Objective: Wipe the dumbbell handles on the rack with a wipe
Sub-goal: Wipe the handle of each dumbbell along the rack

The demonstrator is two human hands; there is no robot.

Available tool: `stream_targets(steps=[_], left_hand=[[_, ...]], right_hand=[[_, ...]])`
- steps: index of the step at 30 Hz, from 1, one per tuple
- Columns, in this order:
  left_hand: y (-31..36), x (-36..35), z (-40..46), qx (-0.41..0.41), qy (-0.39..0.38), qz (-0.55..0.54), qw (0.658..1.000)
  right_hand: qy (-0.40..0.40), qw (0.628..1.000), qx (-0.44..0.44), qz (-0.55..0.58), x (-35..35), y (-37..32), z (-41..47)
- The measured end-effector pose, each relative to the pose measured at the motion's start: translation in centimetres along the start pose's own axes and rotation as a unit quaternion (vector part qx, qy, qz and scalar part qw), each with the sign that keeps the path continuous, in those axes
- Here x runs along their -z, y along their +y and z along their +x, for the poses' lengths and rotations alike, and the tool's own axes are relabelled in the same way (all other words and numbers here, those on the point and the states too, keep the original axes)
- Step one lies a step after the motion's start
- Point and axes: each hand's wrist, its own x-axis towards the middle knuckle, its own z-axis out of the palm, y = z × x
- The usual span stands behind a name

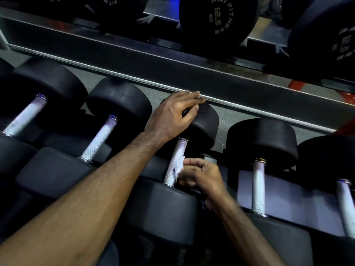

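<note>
A row of black dumbbells with knurled silver handles lies on the rack. My left hand (173, 114) rests over the far head (204, 123) of the middle dumbbell, fingers spread across its top. My right hand (199, 174) holds a crumpled white wipe (177, 166) pressed against the right side of that dumbbell's handle (175, 156). The near head (165, 212) sits below. Part of the wipe is hidden by my fingers.
Neighbouring handles lie to the left (99, 140) and right (258, 189). A metal rail (240, 107) of the rack runs behind the dumbbells. Above it a mirror-like panel shows large weights, one marked 12.5 (219, 16).
</note>
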Motion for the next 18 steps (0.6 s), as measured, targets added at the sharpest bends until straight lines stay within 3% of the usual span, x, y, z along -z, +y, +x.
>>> stream_targets(steps=[2,7,10,13,16,18], left_hand=[[0.0,0.0,0.0,0.000,-0.001,-0.002,1.000],[-0.1,-0.1,0.0,0.000,0.008,-0.001,1.000],[0.1,-0.3,0.0,0.004,0.016,-0.009,1.000],[0.1,0.0,0.1,0.000,0.006,-0.008,1.000],[0.2,0.0,0.0,0.007,0.006,-0.006,1.000],[0.4,-0.2,0.0,0.011,0.015,-0.013,1.000]], right_hand=[[0.007,1.000,0.009,-0.006,-0.5,-0.8,0.7],[-0.073,0.992,-0.062,-0.076,-0.3,0.1,-1.6],[-0.030,0.998,-0.042,-0.026,-0.6,-0.8,0.9],[0.012,0.998,-0.019,-0.054,-1.2,-1.2,2.2],[-0.073,0.988,-0.102,-0.088,-0.7,-0.2,0.5],[-0.098,0.988,-0.117,-0.035,-0.7,0.0,1.2]])
